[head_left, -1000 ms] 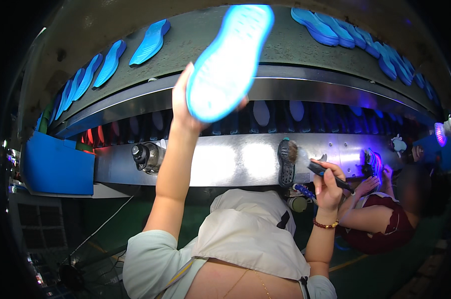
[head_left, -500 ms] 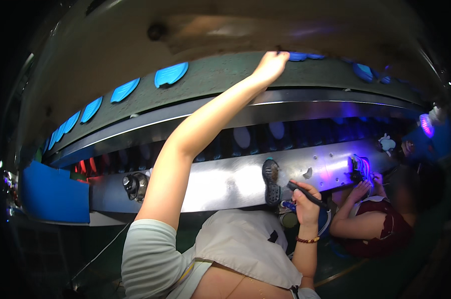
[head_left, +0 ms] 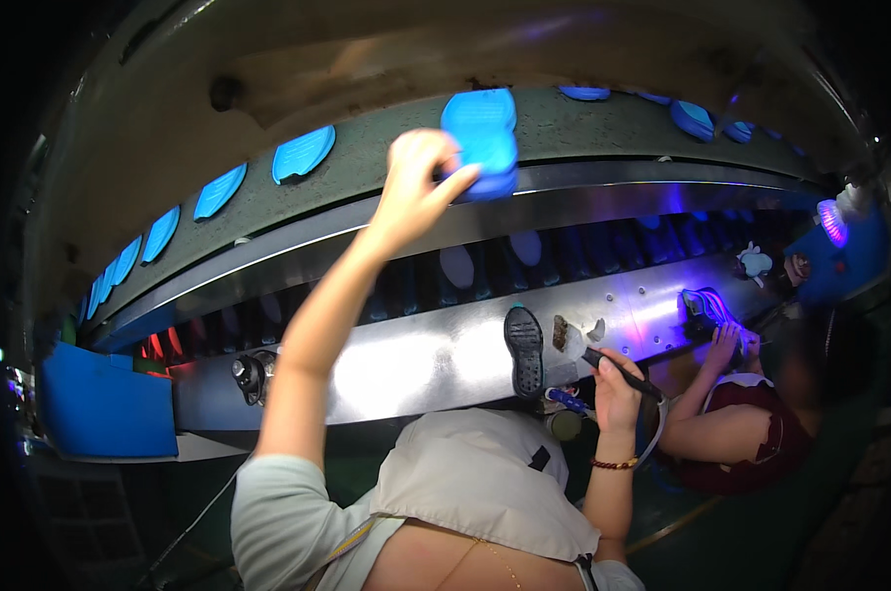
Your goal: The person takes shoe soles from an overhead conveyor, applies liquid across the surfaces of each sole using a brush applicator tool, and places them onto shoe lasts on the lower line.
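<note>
My left hand [head_left: 421, 177] is closed on a blue shoe sole [head_left: 480, 133], thumb along its near edge. The sole hangs over the near edge of the green belt [head_left: 377, 133] and its metal rail, somewhat smeared by motion. My right hand [head_left: 618, 399] grips a black pen-shaped tool [head_left: 623, 372] with a thin pale cord or hose. The tool's tip points left, at a greyish smudge on the metal bench [head_left: 416, 364]. Left of the tip, a dark shoe sole [head_left: 524, 350] lies lengthwise away from me, not touched by either hand.
More blue soles [head_left: 304, 154] lie along the belt, under a low overhead cover [head_left: 367, 59]. Dark shoe parts [head_left: 455, 266] stand in a row below the rail. At the right a co-worker's hands [head_left: 726, 345] hold a shoe under purple light. A black clamp-like device [head_left: 254, 376] sits at the left.
My left hand has come back and to the left from beneath the cover, bringing the blue sole. My right hand still holds the tool. The whole view has shifted slightly.
</note>
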